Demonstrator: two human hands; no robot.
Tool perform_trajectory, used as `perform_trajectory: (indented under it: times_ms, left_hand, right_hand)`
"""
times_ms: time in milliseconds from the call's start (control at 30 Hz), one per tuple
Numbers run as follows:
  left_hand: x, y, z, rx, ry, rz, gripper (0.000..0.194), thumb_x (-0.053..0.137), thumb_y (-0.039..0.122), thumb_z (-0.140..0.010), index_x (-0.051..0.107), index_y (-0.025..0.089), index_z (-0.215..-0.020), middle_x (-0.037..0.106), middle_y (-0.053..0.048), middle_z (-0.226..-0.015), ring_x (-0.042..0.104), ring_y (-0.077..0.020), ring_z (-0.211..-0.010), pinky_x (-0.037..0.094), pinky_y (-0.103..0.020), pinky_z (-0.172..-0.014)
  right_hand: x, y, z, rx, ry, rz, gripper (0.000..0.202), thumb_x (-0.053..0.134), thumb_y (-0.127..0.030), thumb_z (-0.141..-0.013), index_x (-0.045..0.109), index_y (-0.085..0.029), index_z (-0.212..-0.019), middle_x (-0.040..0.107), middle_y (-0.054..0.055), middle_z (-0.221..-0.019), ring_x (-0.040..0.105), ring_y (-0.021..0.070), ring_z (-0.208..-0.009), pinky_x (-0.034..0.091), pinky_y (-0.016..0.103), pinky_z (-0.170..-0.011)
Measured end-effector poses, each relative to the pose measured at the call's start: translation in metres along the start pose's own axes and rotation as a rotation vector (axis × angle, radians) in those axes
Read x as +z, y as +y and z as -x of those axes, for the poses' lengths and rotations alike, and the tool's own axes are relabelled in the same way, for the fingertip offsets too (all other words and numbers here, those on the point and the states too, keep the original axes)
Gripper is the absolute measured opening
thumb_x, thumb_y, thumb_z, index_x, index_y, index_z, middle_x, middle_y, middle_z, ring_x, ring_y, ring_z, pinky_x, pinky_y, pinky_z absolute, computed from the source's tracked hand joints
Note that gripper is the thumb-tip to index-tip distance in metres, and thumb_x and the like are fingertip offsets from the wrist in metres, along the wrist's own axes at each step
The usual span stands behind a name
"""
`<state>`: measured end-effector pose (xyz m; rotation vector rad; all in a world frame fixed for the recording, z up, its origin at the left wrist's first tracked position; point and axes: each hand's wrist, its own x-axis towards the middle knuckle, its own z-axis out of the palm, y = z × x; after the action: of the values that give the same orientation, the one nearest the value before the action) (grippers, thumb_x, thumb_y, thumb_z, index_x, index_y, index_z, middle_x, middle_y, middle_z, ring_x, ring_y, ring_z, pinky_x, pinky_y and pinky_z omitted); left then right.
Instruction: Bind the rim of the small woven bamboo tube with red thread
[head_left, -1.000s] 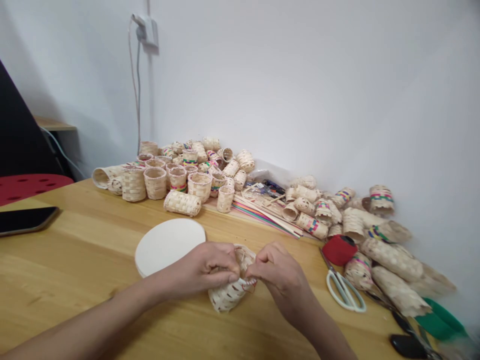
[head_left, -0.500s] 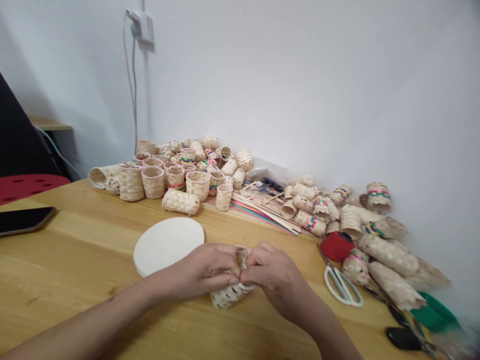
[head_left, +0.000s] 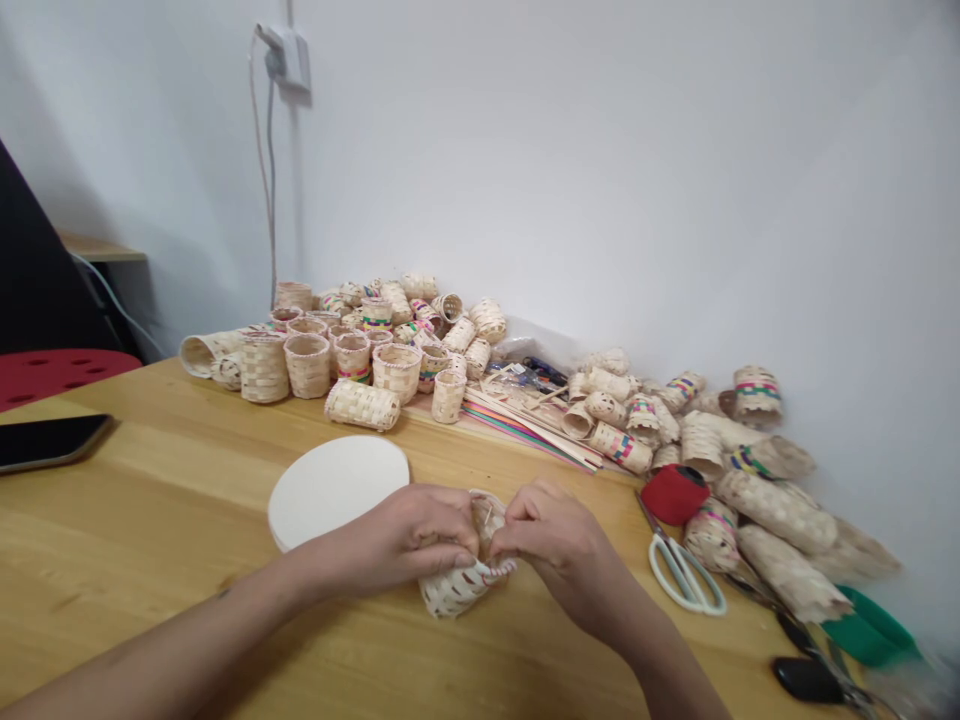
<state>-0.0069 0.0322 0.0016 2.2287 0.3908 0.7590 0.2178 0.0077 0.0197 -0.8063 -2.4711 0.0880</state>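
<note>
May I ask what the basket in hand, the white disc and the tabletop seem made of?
The basket: probably bamboo or wood strips, unpainted-looking, flat and interlaced. The white disc: matte, perhaps plastic or coated board, evenly pale. The tabletop: likely varnished wood, grain showing, faint sheen.

A phone (head_left: 51, 442) lies on the table (head_left: 165, 490) near a red stool (head_left: 67, 371); cables (head_left: 272, 170) hang from a socket (head_left: 298, 62).
</note>
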Motion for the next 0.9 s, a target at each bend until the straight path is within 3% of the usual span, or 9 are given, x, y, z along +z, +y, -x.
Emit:
perform_trajectory:
  times_ms: [900]
  left_hand:
    - [-0.0003,0.0009,-0.0007,-0.002,-0.002,0.008,0.026,0.049,0.030,-0.096,0.064,0.014,-0.082,0.059,-0.003,-0.081,0.055,-0.0138,-0.076,0.040,-0.021,-0.069]
  right_hand:
    - [0.0019,0.0008,-0.0008,-0.001,-0.012,-0.050,0.027,0.048,-0.011,-0.094,0.068,-0.022,-0.080,0.059,0.002,-0.076,0.051,0.0155,-0.076,0.035,0.027,-0.065]
